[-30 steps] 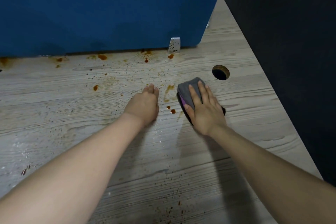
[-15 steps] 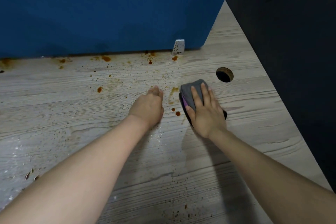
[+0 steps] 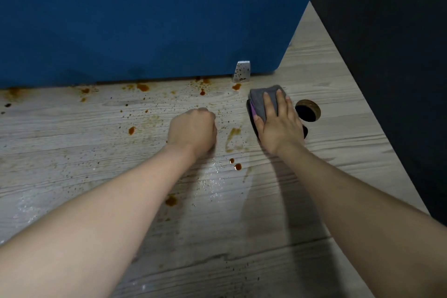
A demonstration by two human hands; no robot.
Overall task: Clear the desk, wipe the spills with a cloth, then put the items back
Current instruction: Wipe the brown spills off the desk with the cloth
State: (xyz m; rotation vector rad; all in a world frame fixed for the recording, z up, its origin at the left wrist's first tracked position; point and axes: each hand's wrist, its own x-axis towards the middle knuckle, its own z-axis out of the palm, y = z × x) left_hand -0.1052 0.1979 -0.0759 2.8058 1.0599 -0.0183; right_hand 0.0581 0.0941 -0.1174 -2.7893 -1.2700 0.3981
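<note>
Nearest you, both bare forearms reach out over the desk [image 3: 314, 172], a pale wood-grain top, and a wet sheen lies on the boards between them. Since a second ago your left hand [image 3: 192, 132] has changed: its fingers lay straight and flat on the desk then, and now they are curled under into a fist that holds nothing, knuckles resting on the wood near the middle of the desk. Your right hand [image 3: 278, 126] has slid the cloth [image 3: 262, 101] away from you, towards the desk's far edge. It lies flat on the cloth, fingers straight and pressing down, thumb along the cloth's left side.

The cloth is grey, folded thick, with a purple strip showing at its left edge and a dark layer underneath. It sits just left of the round cable hole [image 3: 307, 110], close to the far edge.

Brown spills [image 3: 238, 166] dot the wood: two drops and a smeared streak between your hands, a blot beside your left forearm, more blots and fine specks along the far edge. There a blue partition [image 3: 145, 19] stands, held by a spattered metal bracket [image 3: 242, 71]. Beyond the desk's right edge all is dark.
</note>
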